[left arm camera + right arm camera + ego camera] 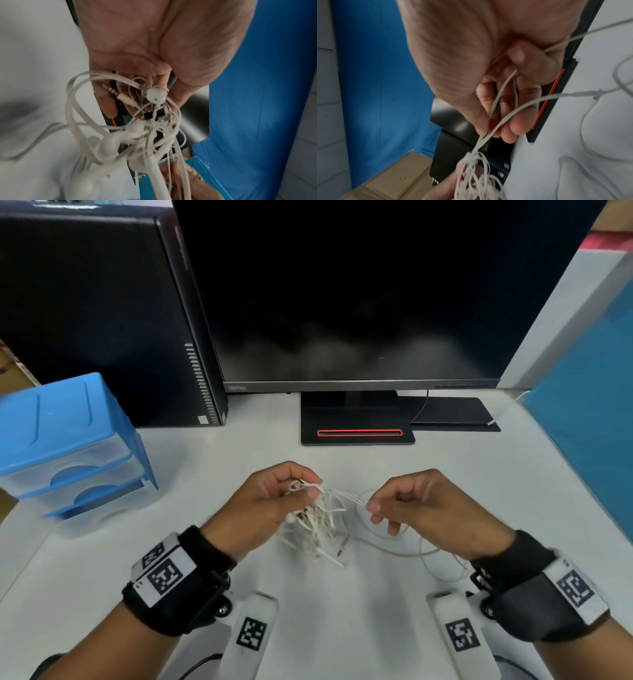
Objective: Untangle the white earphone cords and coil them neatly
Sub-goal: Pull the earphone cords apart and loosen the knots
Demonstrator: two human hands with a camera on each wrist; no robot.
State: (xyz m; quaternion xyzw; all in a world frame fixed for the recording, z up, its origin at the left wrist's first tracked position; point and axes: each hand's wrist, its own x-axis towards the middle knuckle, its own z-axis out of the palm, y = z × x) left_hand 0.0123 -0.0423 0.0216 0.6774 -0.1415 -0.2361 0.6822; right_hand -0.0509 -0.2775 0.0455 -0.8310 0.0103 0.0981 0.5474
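Observation:
A tangle of white earphone cords hangs between my two hands above the white desk. My left hand pinches the top of the knot between thumb and fingers; the bundle dangles below it. In the left wrist view the tangle shows earbuds, a flat cord loop and a jack plug. My right hand pinches a few strands that run taut from the knot. Loose cord trails from that hand across the desk toward my right wrist.
A black monitor on its stand is straight ahead. A black computer tower stands at the back left, with a blue plastic drawer unit in front of it. A blue partition borders the desk's right side.

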